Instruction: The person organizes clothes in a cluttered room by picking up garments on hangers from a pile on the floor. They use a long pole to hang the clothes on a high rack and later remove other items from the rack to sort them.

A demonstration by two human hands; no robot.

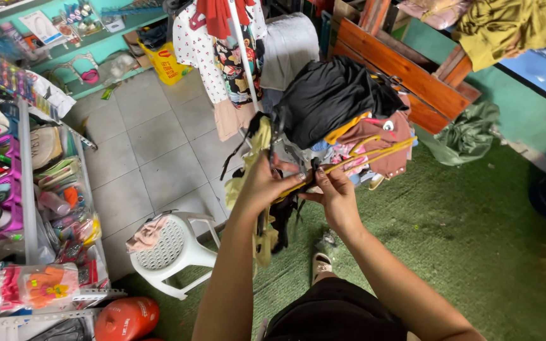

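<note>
- Left hand (266, 183): fingers closed around thin yellow plastic hangers (374, 153) and pale yellow garment (261, 189).
- Right hand (336, 196): fingers pinching black strap (314, 169) at hanger end.
- Garment hanging below fingers, not yet settled on hanger.
- Heaped black and brown clothes (349, 107) just beyond fingers.

Smooth yellow plastic hanger (374, 153), soft matt cloth garments (330, 104), rough green carpet (475, 227).

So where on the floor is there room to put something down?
Free: the grey tiles between the shelf rack and hanging clothes, and the green mat right of the right hand. Crowded: the shelves and the clothes pile.
</note>
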